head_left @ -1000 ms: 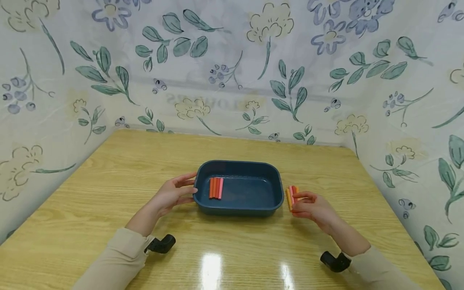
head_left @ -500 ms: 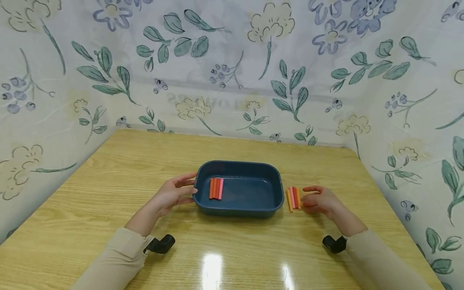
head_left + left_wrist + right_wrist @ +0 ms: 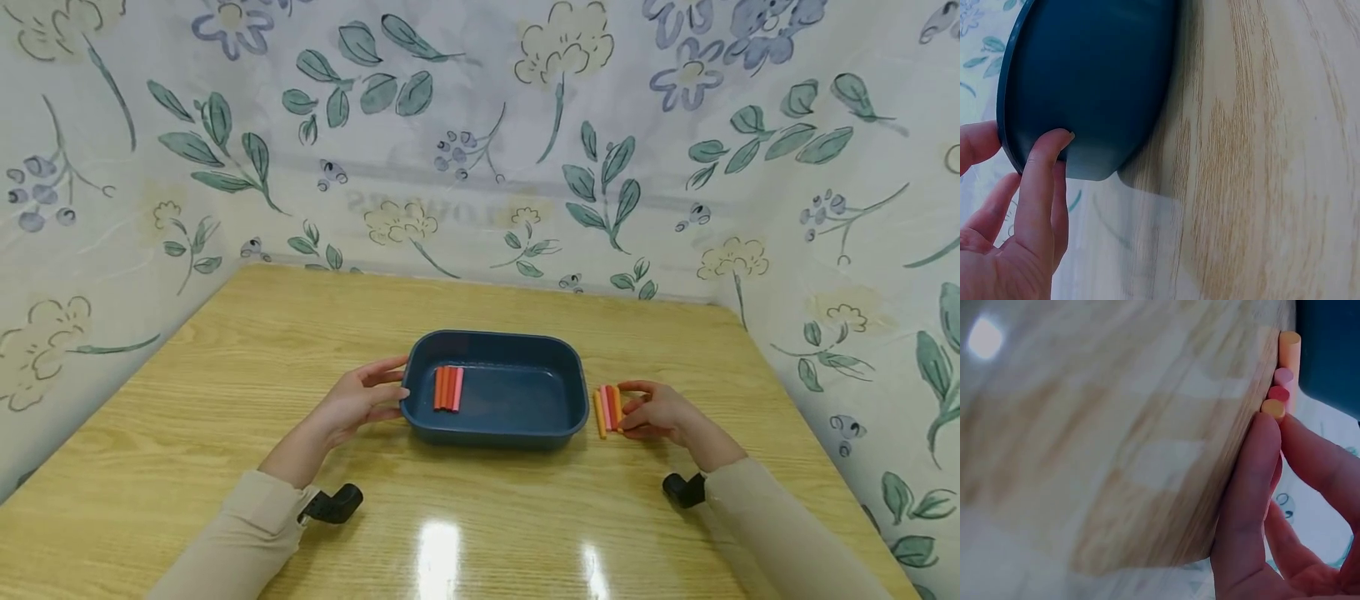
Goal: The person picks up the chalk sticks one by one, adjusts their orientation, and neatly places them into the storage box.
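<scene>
A dark blue rectangular tub (image 3: pixel 491 433) stands on the table. My left hand (image 3: pixel 363 398) holds its left end, thumb at the rim and fingers against the outer wall. Inside the tub, at its left, several red, orange-red and pink chalk-like sticks (image 3: pixel 448 389) lie side by side. Just right of the tub is a second row: a light orange stick (image 3: pixel 600 414), a pink stick (image 3: pixel 607 408), a red stick (image 3: pixel 612 404) and another orange stick (image 3: pixel 617 398). My right hand (image 3: pixel 660 414) has its fingertips on this last orange stick (image 3: pixel 1273 409), thumb and finger pinching it.
The wooden table (image 3: pixel 315 325) runs back to a floral cloth (image 3: pixel 480 167), which also hangs at both sides. A black camera mount juts from each sleeve cuff, one left (image 3: pixel 337 505) and one right (image 3: pixel 681 490).
My right hand drew back to the right off the stick row, uncovering it, then came back in to the rightmost orange stick. The left hand and the tub have not moved.
</scene>
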The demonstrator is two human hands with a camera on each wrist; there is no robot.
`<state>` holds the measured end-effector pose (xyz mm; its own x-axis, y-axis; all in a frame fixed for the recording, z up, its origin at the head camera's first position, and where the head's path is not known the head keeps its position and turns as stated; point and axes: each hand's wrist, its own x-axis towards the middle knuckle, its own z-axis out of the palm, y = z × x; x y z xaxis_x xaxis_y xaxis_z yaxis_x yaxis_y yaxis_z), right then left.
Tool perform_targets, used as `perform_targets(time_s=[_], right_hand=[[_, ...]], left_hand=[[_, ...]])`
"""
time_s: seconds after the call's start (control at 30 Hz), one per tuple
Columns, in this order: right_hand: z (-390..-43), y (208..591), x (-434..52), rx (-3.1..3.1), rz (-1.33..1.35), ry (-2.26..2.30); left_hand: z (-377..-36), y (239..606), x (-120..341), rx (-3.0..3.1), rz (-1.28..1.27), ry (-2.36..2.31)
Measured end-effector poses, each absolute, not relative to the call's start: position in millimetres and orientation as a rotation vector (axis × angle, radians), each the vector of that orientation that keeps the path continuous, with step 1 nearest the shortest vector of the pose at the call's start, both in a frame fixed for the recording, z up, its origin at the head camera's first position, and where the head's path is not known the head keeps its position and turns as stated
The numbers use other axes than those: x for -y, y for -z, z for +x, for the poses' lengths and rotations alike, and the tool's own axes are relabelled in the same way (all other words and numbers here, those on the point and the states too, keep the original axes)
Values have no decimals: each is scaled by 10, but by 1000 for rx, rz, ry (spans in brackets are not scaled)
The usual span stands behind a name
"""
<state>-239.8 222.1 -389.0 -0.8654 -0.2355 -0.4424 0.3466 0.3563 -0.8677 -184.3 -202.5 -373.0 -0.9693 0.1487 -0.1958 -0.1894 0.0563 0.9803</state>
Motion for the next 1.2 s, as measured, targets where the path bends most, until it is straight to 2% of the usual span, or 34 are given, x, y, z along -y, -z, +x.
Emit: perform_targets(time_s=[0.77, 1.2], right_hand=[[-2418, 3916, -2174, -2085, 242, 1718], [-2426, 3752, -2067, -2065, 244, 1781]], left_hand=[[-1896, 3756, 2050, -2095, -33, -1980], [-1899, 3752, 2047, -2095, -24, -1977]])
